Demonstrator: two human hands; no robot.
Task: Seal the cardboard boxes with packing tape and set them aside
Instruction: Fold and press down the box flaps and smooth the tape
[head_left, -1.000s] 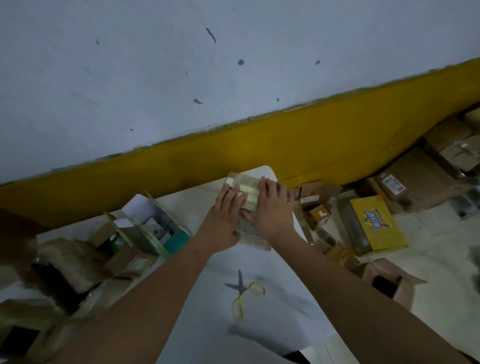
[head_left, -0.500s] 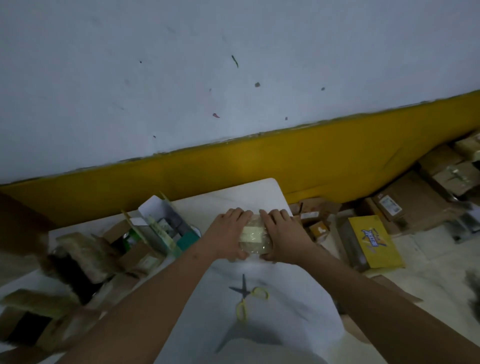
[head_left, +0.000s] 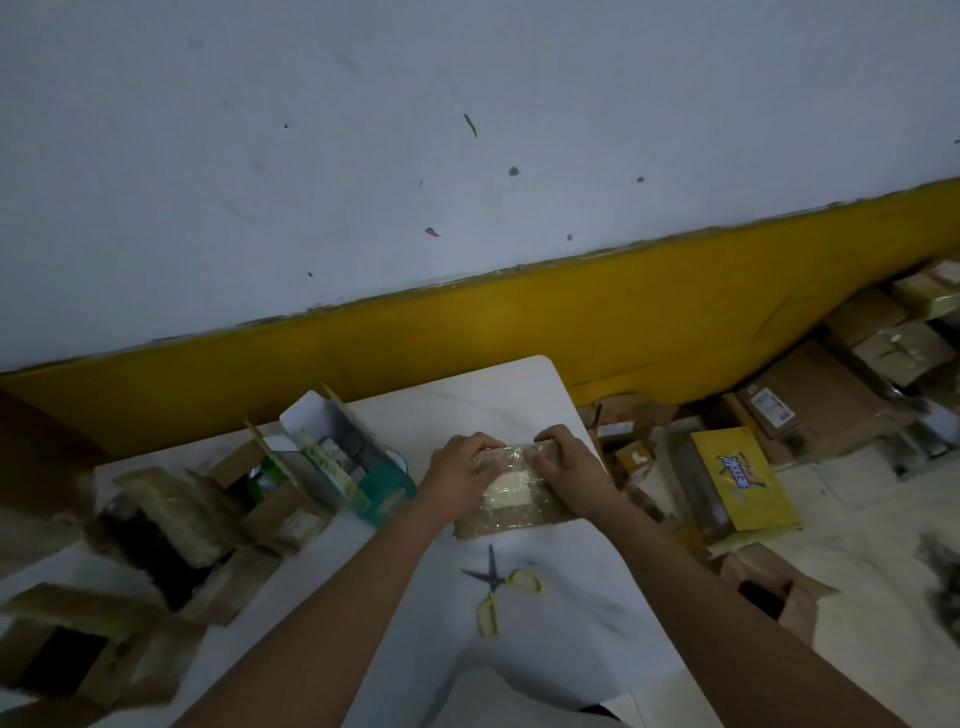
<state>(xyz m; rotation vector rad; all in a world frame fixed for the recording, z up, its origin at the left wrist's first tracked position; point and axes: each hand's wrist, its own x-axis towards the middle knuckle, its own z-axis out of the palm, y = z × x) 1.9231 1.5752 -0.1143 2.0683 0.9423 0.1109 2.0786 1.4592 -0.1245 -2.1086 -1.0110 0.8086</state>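
Small cardboard box (head_left: 511, 499) lies flat on the white counter (head_left: 467, 405), just beyond the scissors (head_left: 498, 584) and not touching them. Glossy clear tape covers its top, and a pale label shows through. My left hand (head_left: 460, 473) grips the box's left end, fingers curled over the far edge. My right hand (head_left: 569, 467) clamps the right end the same way. Scissors: yellow handles, blades spread. Left of the scissors and further back is a cluster of open cartons (head_left: 291, 499). Right of the scissors, down on the floor, is a yellow box (head_left: 743, 486).
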